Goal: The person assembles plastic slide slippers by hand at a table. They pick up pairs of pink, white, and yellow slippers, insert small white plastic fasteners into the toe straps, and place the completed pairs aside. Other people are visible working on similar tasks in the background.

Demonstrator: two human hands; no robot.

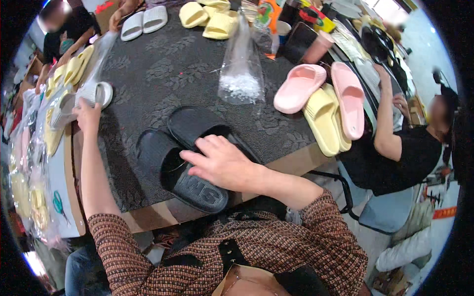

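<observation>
Well, from afar I see my right hand (222, 165) loosely spread over the black slippers (155, 153), which lie beneath its fingers. My left hand (89, 117) meets the grey slippers (89, 92), just beyond its knuckles; grasping or merely touching, I cannot tell. Right of my right hand sit pink slippers (348, 81).

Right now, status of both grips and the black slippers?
Left grip at grey slippers, hold unclear. Right grip open over black slippers. That grip partly hides them.
</observation>
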